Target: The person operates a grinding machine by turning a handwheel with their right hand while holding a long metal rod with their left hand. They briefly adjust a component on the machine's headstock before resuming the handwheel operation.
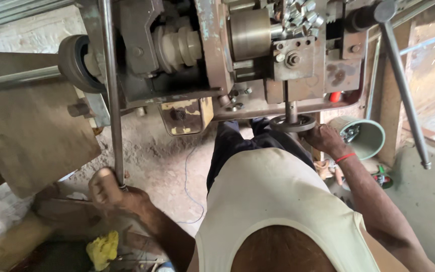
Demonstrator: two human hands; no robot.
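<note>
From the head view, the person stands over a lathe [237,55]. The left hand [109,191] is clenched round the bottom end of a long steel lever [112,90] that runs up past the belt pulley [76,63]. The right hand [325,140] grips the rim of a small handwheel [293,122] under the carriage. I judge this a feed step: lever held, wheel ready to crank. Turning it calls for slow, even pressure. A green bucket [371,138] sits just beside that wrist.

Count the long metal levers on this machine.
2: left lever, gripped at its end by the left hand; right lever, untouched. Others may be hidden.
</note>
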